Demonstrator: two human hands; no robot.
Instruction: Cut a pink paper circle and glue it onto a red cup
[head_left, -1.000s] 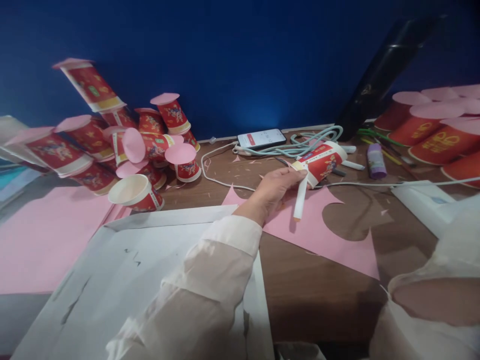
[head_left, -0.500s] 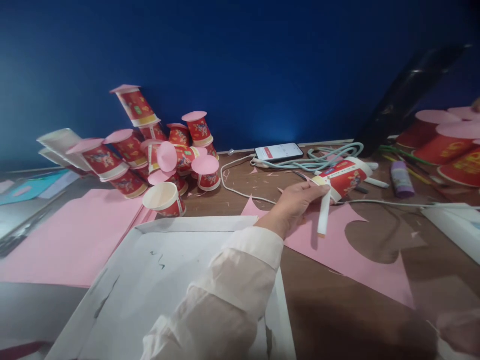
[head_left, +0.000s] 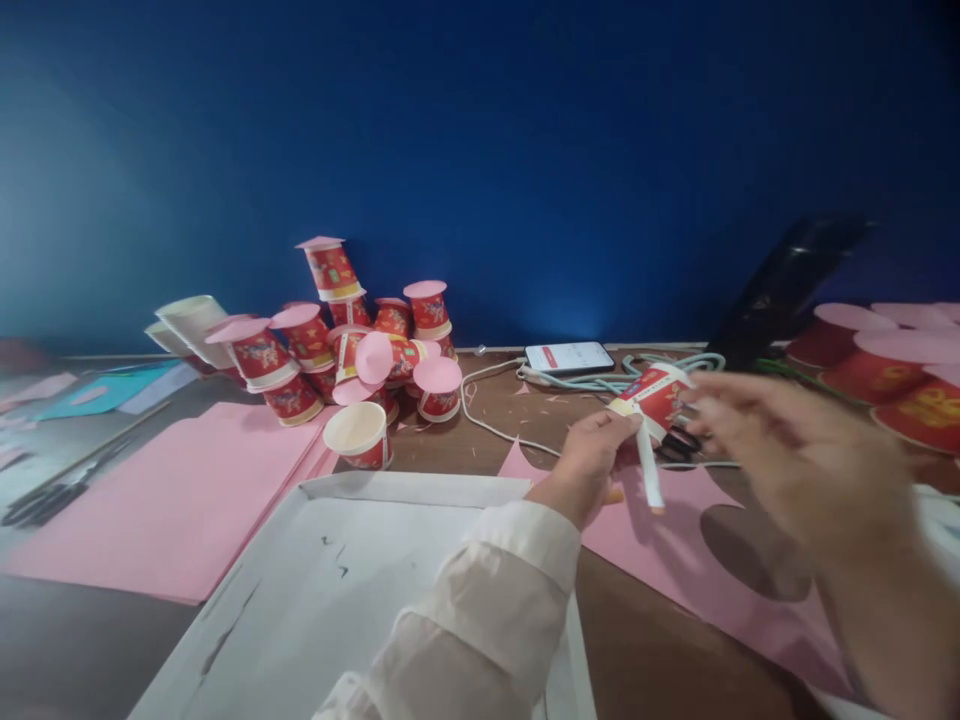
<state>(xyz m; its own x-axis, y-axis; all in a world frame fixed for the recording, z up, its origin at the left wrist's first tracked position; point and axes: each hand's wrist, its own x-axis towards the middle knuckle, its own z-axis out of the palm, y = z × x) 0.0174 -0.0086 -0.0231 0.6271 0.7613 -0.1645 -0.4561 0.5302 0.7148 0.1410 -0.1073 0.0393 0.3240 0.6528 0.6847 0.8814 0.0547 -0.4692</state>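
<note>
My left hand point(head_left: 589, 460) is closed on a red paper cup point(head_left: 660, 400) tilted on its side, and a white strip point(head_left: 648, 465) hangs down from the cup near the thumb. Close to the cup's other end is my right hand point(head_left: 795, 470), smeared by motion; what its fingers hold, if anything, cannot be made out. Dark scissor-like handles point(head_left: 684, 440) show between the cup and my right hand. Beneath lies a pink sheet point(head_left: 675, 545) with a round cutout.
Red cups with pink discs point(head_left: 330, 270) are stacked at the left by an upright cup point(head_left: 358, 436). A white tray point(head_left: 420, 488) lies in front, beside pink sheets point(head_left: 165, 500). A phone point(head_left: 568, 357) and cables point(head_left: 637, 375) are at the back. More cups point(head_left: 900, 380) stand at right.
My right hand has come in from the lower right up to the cup. My left hand still holds the cup and strip. The view has tilted upward, so things appear lower.
</note>
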